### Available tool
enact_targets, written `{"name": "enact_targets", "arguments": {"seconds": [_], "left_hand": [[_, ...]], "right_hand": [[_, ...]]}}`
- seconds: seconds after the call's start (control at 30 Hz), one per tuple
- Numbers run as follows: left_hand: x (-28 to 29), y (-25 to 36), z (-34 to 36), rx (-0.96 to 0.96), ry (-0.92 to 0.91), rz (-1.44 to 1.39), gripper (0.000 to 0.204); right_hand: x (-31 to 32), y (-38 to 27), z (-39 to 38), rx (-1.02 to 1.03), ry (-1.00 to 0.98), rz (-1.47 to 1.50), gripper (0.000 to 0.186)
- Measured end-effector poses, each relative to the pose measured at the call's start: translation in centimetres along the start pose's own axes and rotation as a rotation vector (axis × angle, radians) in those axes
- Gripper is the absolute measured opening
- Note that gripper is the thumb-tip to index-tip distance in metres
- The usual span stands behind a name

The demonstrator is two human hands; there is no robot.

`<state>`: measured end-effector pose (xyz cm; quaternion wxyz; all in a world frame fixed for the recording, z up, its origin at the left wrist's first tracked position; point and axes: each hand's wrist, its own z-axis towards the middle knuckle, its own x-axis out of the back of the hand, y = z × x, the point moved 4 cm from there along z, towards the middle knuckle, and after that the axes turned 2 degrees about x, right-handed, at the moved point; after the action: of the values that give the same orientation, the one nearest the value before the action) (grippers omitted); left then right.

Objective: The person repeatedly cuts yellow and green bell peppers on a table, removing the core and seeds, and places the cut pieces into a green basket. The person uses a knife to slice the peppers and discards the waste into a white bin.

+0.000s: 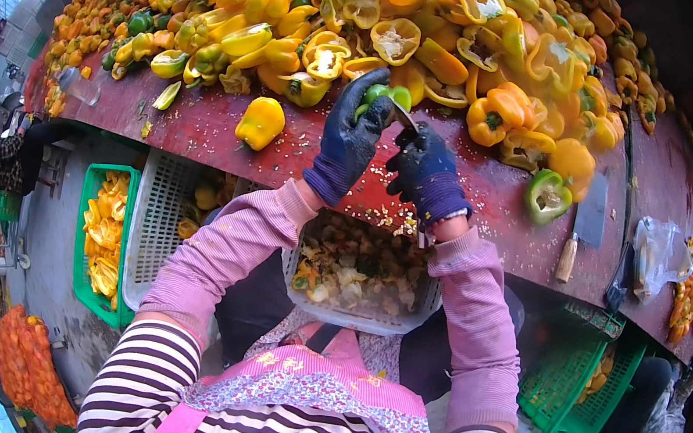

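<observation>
My left hand [347,137], in a dark blue glove, grips a green pepper [390,96] over the red table's front edge. My right hand [424,165], also gloved, is closed on a small knife [404,118], its blade at the pepper. Behind them is a heap of yellow and orange peppers [274,7], many halved. A whole yellow pepper [259,123] lies left of my hands, and a cut green pepper [547,199] lies to the right. Below my hands, a white crate [359,316] holds pepper cores and scraps.
A cleaver [590,215] and plastic bag [662,256] lie at right on the red table [199,129]. Crates with peppers [108,245] stand on both sides below. A seated co-worker [5,155] is at far left; another person's leg [628,416] is at right.
</observation>
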<state>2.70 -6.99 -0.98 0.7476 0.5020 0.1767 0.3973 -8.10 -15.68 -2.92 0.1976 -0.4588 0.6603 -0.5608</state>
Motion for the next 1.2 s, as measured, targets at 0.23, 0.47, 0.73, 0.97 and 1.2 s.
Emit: {"name": "enact_targets", "arguments": {"seconds": [0.23, 0.47, 0.73, 0.97, 1.2], "left_hand": [[1.0, 0.3, 0.2, -0.06, -0.23, -0.347, 0.037], [2.4, -1.4, -1.0, 0.421, -0.5, -0.784, 0.046], [19.1, 1.6, -3.1, 0.572, -0.579, 0.27, 0.061], [17.9, -9.0, -0.3, 0.267, -0.453, 1.186, 0.097], [17.5, -12.2, 1.8, 0.378, -0.167, 0.438, 0.08]], "right_hand": [[-2.0, 0.0, -1.3, -0.058, -0.312, 0.437, 0.023], [-2.3, 1.6, -2.6, 0.639, -0.201, -0.617, 0.028], [0.3, 5.3, -5.1, 0.378, -0.324, -0.595, 0.017], [-2.7, 1.9, -2.3, 0.523, -0.16, -0.786, 0.014], [2.2, 3.5, -2.2, 0.533, 0.2, -0.724, 0.017]]}}
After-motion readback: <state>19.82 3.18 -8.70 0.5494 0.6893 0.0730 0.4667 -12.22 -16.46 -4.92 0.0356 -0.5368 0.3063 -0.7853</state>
